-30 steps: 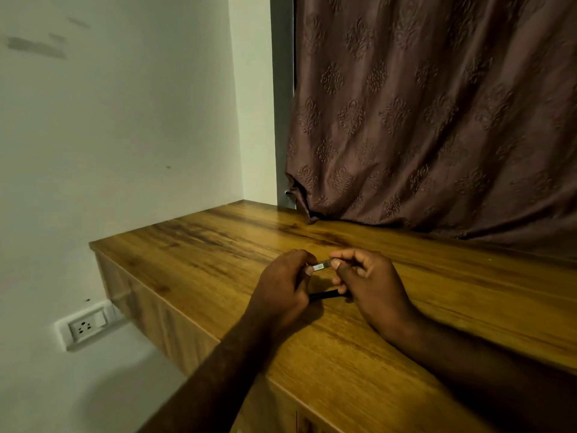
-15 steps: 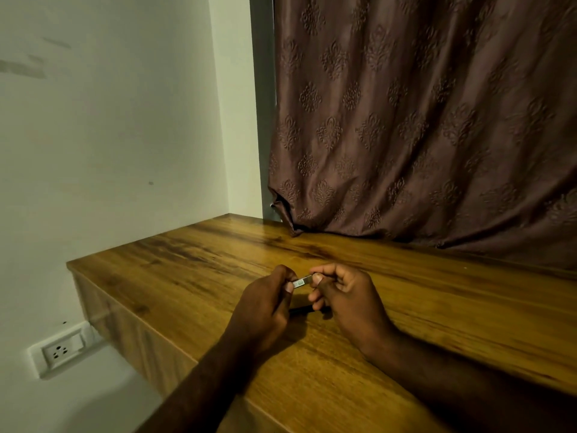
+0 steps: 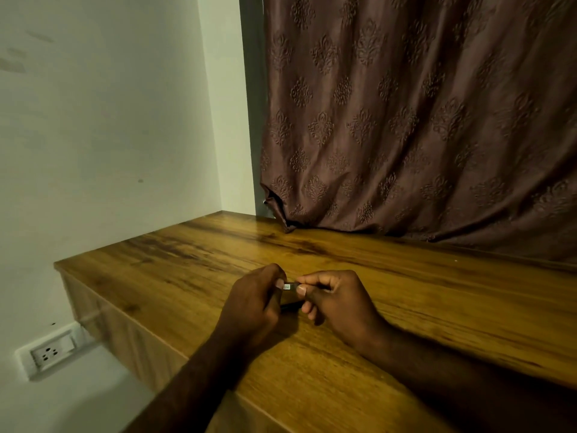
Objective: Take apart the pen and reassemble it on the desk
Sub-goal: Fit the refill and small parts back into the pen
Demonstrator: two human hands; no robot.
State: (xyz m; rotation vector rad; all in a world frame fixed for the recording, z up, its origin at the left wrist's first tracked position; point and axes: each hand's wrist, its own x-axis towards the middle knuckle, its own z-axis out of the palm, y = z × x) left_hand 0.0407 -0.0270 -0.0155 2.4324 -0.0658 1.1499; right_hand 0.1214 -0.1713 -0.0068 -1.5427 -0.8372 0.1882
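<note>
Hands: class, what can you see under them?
The left hand and right hand pinch a labelled pen piece; under it a dark pen part shows over the desk, its ends covered by the hands.

The pen point(image 3: 289, 286) is showing only as a short stretch between the left hand point(image 3: 253, 307) and right hand point(image 3: 337, 304), which are pinching it at either end. It is a thin dark barrel wearing a small pale label, lying nearly level just above the desk point(image 3: 187, 276). A second dark piece point(image 3: 292, 305) is sitting lower between them, possibly the cap.
</note>
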